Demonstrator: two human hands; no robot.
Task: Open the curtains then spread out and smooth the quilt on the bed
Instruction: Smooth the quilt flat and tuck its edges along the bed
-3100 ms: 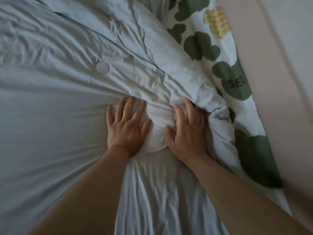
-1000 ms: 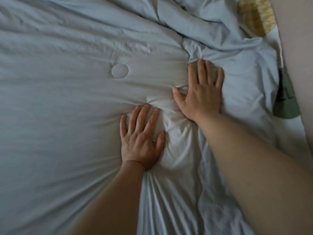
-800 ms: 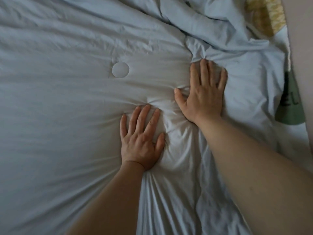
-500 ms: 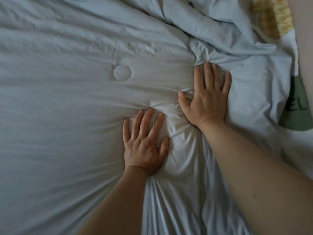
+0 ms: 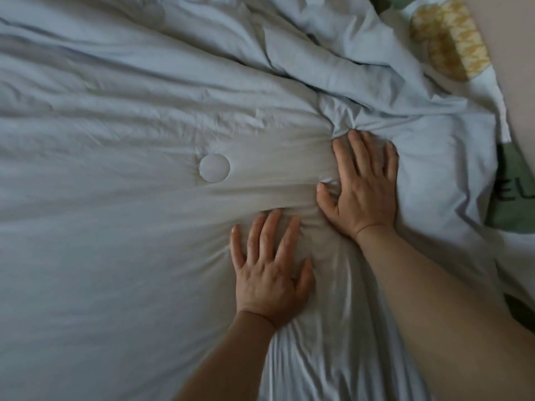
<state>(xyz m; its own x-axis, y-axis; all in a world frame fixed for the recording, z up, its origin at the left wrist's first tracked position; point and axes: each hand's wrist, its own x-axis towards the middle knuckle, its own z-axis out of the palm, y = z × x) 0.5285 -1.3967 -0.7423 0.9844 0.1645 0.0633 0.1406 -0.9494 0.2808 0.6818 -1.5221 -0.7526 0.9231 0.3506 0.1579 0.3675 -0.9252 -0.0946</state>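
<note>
Quilt [image 5: 101,256] count: one, pale blue. Lying spread over most of the view, fairly flat at left with long shallow creases. Showing one round stitched disc [image 5: 214,168] left of centre, apart from the two bare hands. Pressing down with left hand [image 5: 270,273], palm flat on quilt, fingers straight and slightly spread, gripping nothing; cloth lying under palm, puckering at fingertips. Pressing also with right hand [image 5: 362,192], further up and to the right, near left hand but not touching it; fingers extended flat, thumb out to the side, nothing pinched. Gathering into tight wrinkles between the two hands and down toward bottom edge. Bunching into one thick fold [image 5: 333,62] above right hand's fingertips, running toward top right. Peeking out past quilt's right edge: one printed sheet [image 5: 493,105], white, carrying one yellow patch [image 5: 448,39] and green patches [image 5: 512,204], one with dark letters partly cut off.
</note>
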